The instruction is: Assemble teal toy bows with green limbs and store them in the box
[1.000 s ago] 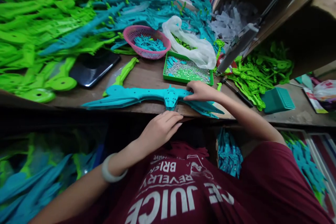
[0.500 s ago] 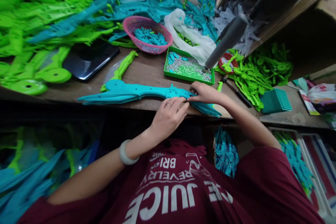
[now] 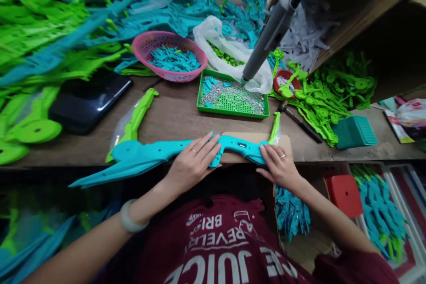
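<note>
A long turquoise plastic piece (image 3: pixel 179 147), shaped like a toy bow or gun body, lies along the table's front edge. My left hand (image 3: pixel 196 157) is closed over its middle, the fingers on top by a small bracket-like part. My right hand (image 3: pixel 281 166) grips its right end, with the thumb below. Between the hands a small black slot shows in the turquoise surface. Under the right part lies a flat piece of cardboard (image 3: pixel 286 142). A lime-green part with a clear blade (image 3: pixel 133 120) touches the left end, and a smaller lime-green part (image 3: pixel 275 128) stands by my right hand.
Behind are a green tray (image 3: pixel 233 114) of small screws and a pink basket (image 3: pixel 169 75) of turquoise bits. A grey electric screwdriver (image 3: pixel 268 37) hangs over the tray. A hammer (image 3: pixel 302 122), a teal bin (image 3: pixel 354 132) and a black phone-like slab (image 3: pixel 89 102) lie around.
My hands have moved apart, the right one to the piece's right end. The piece has come nearer to me and now shows its slot. The camera view has shifted.
</note>
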Demonstrator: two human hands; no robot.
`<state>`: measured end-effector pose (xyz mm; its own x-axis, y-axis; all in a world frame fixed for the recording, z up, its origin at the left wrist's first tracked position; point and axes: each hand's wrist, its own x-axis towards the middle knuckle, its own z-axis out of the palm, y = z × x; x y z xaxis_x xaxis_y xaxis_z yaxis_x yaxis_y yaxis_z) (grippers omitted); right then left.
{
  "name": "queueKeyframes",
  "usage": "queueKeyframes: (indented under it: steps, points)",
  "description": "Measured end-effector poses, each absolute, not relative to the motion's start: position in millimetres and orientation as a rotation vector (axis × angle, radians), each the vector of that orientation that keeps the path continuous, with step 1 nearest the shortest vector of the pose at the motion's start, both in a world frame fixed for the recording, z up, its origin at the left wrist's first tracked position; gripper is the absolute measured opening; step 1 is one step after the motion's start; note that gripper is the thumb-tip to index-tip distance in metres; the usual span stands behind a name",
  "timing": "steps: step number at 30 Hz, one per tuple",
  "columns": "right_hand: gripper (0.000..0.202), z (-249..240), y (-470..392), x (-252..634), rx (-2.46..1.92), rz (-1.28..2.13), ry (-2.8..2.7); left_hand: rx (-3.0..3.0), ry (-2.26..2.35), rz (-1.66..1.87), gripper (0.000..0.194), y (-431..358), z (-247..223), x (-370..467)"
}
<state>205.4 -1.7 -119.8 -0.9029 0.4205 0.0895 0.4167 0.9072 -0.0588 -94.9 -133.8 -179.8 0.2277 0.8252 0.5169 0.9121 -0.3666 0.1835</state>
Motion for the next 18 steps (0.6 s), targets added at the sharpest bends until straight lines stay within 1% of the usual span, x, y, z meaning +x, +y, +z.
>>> queueKeyframes:
  steps: [2,4,5,6,7,8,10,12,14,16,18]
  points:
    - [0.043,-93,17,195,-0.643,0.230,-2.843,-2.322,-1.605,-0.868,0.047,-127,-182,-86]
    - [0.034,-67,49,170,-0.779,0.324,-2.550,-2.322,-1.579,-0.891,0.048,-120,-184,-77]
    - [0.033,-58,69,152,-0.888,0.335,-2.355,-2.318,-1.589,-0.897,0.049,-116,-185,-73]
    - [0.037,-52,91,132,-0.950,0.383,-2.215,-2.310,-1.602,-0.902,0.051,-114,-185,-70]
    - [0.045,-49,113,111,-0.922,0.467,-2.152,-2.300,-1.605,-0.905,0.052,-112,-185,-67]
    - [0.049,-48,134,91,-0.854,0.601,-2.132,-2.288,-1.595,-0.903,0.054,-111,-184,-66]
    - [0.044,-48,166,56,-0.705,0.907,-2.140,-2.265,-1.567,-0.895,0.056,-110,-183,-63]
    - [0.036,-50,181,34,-0.566,1.158,-2.164,-2.245,-1.616,-0.899,0.058,-112,-182,-62]
    - [0.036,-54,178,23,-0.467,1.312,-2.129,-2.237,-1.688,-0.943,0.060,-113,-183,-60]
    - [0.042,-62,164,18,-0.410,1.415,-2.018,-2.221,-1.708,-1.022,0.060,-114,-186,-58]
    - [0.047,-73,147,12,-0.427,1.466,-1.904,-2.182,-1.678,-1.105,0.054,-115,-190,-56]
